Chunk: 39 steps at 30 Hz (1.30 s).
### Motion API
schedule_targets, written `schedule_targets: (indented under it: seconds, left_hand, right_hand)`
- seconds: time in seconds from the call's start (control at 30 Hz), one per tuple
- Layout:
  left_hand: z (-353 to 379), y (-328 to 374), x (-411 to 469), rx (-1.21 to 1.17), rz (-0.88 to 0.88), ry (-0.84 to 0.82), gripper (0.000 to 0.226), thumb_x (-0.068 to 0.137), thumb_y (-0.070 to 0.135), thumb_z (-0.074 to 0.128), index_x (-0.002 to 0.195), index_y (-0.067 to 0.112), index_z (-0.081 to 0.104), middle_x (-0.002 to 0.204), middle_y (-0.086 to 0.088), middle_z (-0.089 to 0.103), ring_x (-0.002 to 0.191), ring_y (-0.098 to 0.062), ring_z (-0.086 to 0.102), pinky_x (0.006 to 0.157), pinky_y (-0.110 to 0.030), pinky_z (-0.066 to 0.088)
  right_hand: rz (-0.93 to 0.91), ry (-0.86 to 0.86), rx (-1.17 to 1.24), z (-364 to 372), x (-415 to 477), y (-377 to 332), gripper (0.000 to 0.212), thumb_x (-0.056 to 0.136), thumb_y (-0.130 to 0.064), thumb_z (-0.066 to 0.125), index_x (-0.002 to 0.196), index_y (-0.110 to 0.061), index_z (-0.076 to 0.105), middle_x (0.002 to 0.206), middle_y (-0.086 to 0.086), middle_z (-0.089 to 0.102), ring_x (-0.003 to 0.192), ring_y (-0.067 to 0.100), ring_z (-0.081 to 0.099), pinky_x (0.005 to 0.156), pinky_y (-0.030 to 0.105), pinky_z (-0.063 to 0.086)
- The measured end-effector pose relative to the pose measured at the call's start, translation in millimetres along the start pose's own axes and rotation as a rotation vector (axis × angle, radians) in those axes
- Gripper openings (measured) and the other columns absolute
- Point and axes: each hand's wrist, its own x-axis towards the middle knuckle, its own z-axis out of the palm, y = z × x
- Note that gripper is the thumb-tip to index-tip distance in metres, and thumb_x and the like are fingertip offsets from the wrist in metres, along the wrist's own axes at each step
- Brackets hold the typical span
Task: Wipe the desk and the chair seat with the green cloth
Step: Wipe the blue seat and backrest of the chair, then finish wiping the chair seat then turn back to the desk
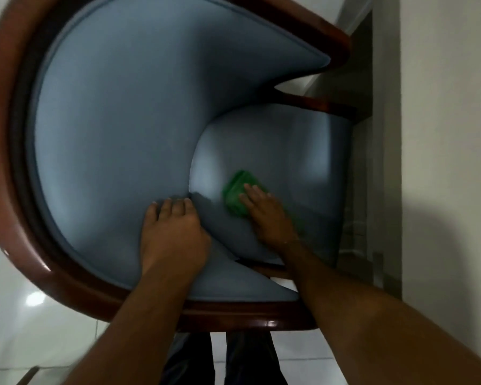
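I look straight down on a chair with blue upholstery and a dark red wooden frame. Its seat point(295, 151) lies right of centre, wrapped by the curved padded backrest point(117, 129). A folded green cloth point(235, 194) rests on the seat's near left part. My right hand point(267, 215) lies flat on the cloth, fingers stretched over it, pressing it to the seat. My left hand point(172, 232) rests palm down on the backrest padding beside the seat, fingers together, holding nothing.
The wooden frame point(17, 218) curves round the chair's left and near sides. A pale desk or cabinet panel point(444, 134) stands right beside the chair. Glossy white floor tiles point(20, 315) show at lower left; my dark trouser legs point(220, 359) are below the chair.
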Motion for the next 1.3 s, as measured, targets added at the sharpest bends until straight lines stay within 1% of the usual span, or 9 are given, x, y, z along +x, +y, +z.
schedule_targets:
  seconds: [0.2, 0.33, 0.47, 0.57, 0.67, 0.8, 0.97, 1.17, 1.3]
  left_hand:
    - [7, -1, 3, -0.066, -0.018, 0.054, 0.074, 0.106, 0.038, 0.039, 0.169, 0.007, 0.017, 0.175, -0.014, 0.029, 0.164, -0.031, 0.022, 0.134, -0.049, 0.009]
    - [-9, -1, -14, -0.151, -0.019, 0.161, 0.077, 0.106, 0.035, 0.036, 0.171, 0.014, 0.002, 0.18, -0.008, 0.014, 0.167, -0.025, 0.009, 0.135, -0.046, 0.002]
    - [-61, -5, -37, -0.133, 0.061, 0.284, 0.078, 0.106, 0.037, 0.028, 0.17, 0.017, -0.011, 0.181, -0.006, -0.003, 0.168, -0.024, -0.007, 0.135, -0.047, -0.003]
    - [-144, 0, -52, -0.14, 0.116, 0.532, 0.072, 0.104, 0.037, 0.019, 0.171, 0.014, 0.006, 0.18, -0.007, 0.009, 0.168, -0.024, 0.004, 0.134, -0.045, -0.002]
    - [-264, 14, -81, -0.131, 0.177, 0.776, 0.071, 0.103, 0.037, 0.021, 0.169, 0.011, 0.019, 0.178, -0.009, 0.018, 0.166, -0.026, 0.015, 0.136, -0.046, 0.006]
    - [-414, 35, -119, -0.151, 0.243, 0.946, 0.071, 0.11, 0.04, 0.022, 0.171, 0.016, -0.004, 0.181, -0.004, -0.007, 0.168, -0.022, -0.006, 0.135, -0.046, -0.005]
    - [-556, 61, -197, -0.158, 0.346, 1.215, 0.071, 0.11, 0.041, 0.019, 0.17, 0.016, -0.01, 0.18, -0.004, -0.013, 0.167, -0.022, -0.013, 0.136, -0.046, -0.005]
    - [-619, 91, -267, -0.104, 0.366, 1.372, 0.072, 0.11, 0.041, 0.021, 0.17, 0.015, -0.009, 0.181, -0.005, -0.01, 0.167, -0.021, -0.009, 0.136, -0.047, -0.002]
    - [-614, 138, -297, -0.112, 0.408, 1.395, 0.072, 0.11, 0.041, 0.021, 0.171, 0.015, -0.007, 0.181, -0.005, -0.008, 0.168, -0.022, -0.007, 0.136, -0.047, -0.002]
  right_hand:
    - [0.54, 0.167, 0.287, -46, -7, 4, 0.062, 0.102, 0.009, 0.04, 0.161, -0.005, 0.026, 0.172, 0.016, 0.015, 0.161, 0.032, 0.015, 0.131, 0.051, 0.017]
    - [0.715, 0.464, 0.49, -107, 19, -53, 0.054, 0.107, 0.0, 0.044, 0.159, -0.006, 0.031, 0.171, 0.011, 0.022, 0.158, 0.026, 0.025, 0.129, 0.021, 0.012]
    - [0.573, 0.655, 0.593, -204, 33, -96, 0.055, 0.105, 0.002, 0.047, 0.158, -0.003, 0.034, 0.169, 0.014, 0.027, 0.155, 0.022, 0.026, 0.125, 0.017, 0.016]
    - [0.482, 0.682, 0.565, -291, 37, -115, 0.057, 0.107, -0.004, 0.045, 0.161, -0.007, 0.029, 0.171, 0.008, 0.023, 0.158, 0.02, 0.022, 0.123, 0.007, 0.009]
    - [0.401, 0.771, 0.475, -407, 37, -132, 0.055, 0.106, -0.001, 0.045, 0.159, -0.002, 0.03, 0.17, 0.015, 0.023, 0.159, 0.03, 0.023, 0.127, 0.017, 0.007]
    - [0.326, 0.923, 0.288, -560, 30, -156, 0.056, 0.107, -0.005, 0.042, 0.161, -0.007, 0.027, 0.172, 0.01, 0.021, 0.16, 0.024, 0.021, 0.129, 0.025, 0.01]
    - [0.262, 1.085, 0.106, -722, 0, -197, 0.059, 0.11, -0.01, 0.036, 0.166, -0.015, 0.016, 0.175, 0.001, 0.013, 0.162, 0.015, 0.012, 0.129, 0.024, 0.006]
    - [0.243, 1.199, -0.027, -810, -56, -215, 0.058, 0.111, -0.009, 0.036, 0.165, -0.01, 0.015, 0.174, 0.005, 0.013, 0.162, 0.018, 0.011, 0.13, 0.024, 0.001]
    - [0.203, 1.269, -0.048, -818, -117, -206, 0.058, 0.108, -0.008, 0.038, 0.164, -0.01, 0.021, 0.173, 0.007, 0.021, 0.161, 0.022, 0.017, 0.132, 0.04, 0.02]
